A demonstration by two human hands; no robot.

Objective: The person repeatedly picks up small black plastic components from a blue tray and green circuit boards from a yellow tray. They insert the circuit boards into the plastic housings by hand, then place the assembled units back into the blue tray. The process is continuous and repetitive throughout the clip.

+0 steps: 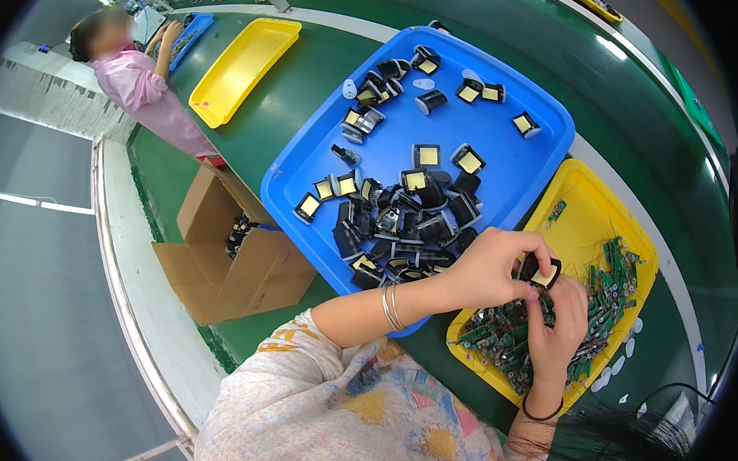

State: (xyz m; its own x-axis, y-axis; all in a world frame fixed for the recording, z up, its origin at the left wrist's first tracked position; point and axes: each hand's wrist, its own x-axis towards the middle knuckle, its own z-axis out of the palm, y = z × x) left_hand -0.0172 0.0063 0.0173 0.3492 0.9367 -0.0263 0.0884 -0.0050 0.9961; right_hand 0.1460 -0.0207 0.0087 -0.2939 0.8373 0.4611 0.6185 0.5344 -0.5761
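Note:
Both of my hands meet over the near part of the yellow tray (640,239), closed around a small black plastic casing (532,264) with a pale yellow square on its face. My left hand (498,266), with bangles at the wrist, pinches it from above and the left. From below, my right hand (561,324), with a dark band at its wrist, grips its lower edge. Beneath them lies a heap of small green circuit boards (598,322) with thin wires. Similar black casings (419,227) are piled in the large blue tray (297,159) to the left.
An open cardboard box (246,284) with dark parts inside stands left of the blue tray. Farther back is another yellow tray (245,65). A person in pink (136,84) works at a smaller blue tray (192,38). Pale oval pieces (618,366) lie beside the circuit boards' tray.

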